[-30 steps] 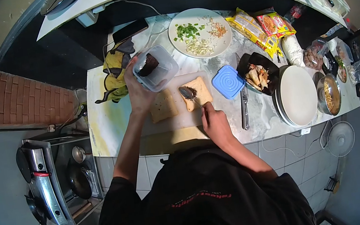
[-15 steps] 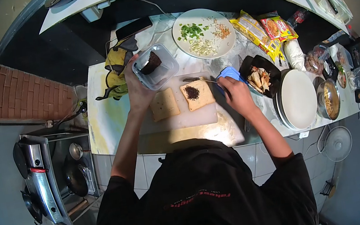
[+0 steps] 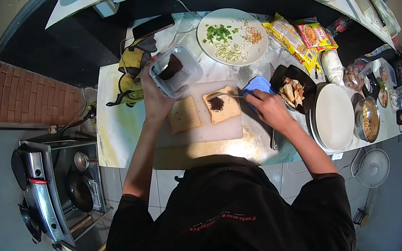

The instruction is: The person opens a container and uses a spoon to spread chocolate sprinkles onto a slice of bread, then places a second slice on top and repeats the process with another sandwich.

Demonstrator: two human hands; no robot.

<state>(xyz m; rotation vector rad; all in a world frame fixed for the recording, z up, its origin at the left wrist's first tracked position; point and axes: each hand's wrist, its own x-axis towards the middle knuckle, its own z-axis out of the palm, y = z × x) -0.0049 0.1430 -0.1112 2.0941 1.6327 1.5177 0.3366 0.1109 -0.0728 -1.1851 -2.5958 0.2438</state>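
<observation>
Tilted in my left hand (image 3: 154, 97) is a clear plastic container (image 3: 187, 77) with dark sprinkles (image 3: 171, 67) inside. Between the fingers of my right hand (image 3: 267, 108) is a spoon (image 3: 228, 95), its tip over the right bread slice (image 3: 229, 109). A dark heap of sprinkles (image 3: 216, 103) lies on that slice. The left bread slice (image 3: 184, 115) rests beside it, both on a pale cutting board (image 3: 208, 135). A blue lid (image 3: 258, 85) lies just behind my right hand.
Behind the board stands a plate (image 3: 209, 53) of chopped vegetables. To the right are a black bowl (image 3: 307, 72) of food, stacked plates (image 3: 335, 117), yellow packets (image 3: 286, 38) and a metal bowl (image 3: 374, 119). Yellow-black gloves (image 3: 131, 84) and a phone (image 3: 153, 25) lie at the left.
The spoon's tip has come down closer to the heap on the right slice. My right hand has shifted slightly right and down. The view has moved a little.
</observation>
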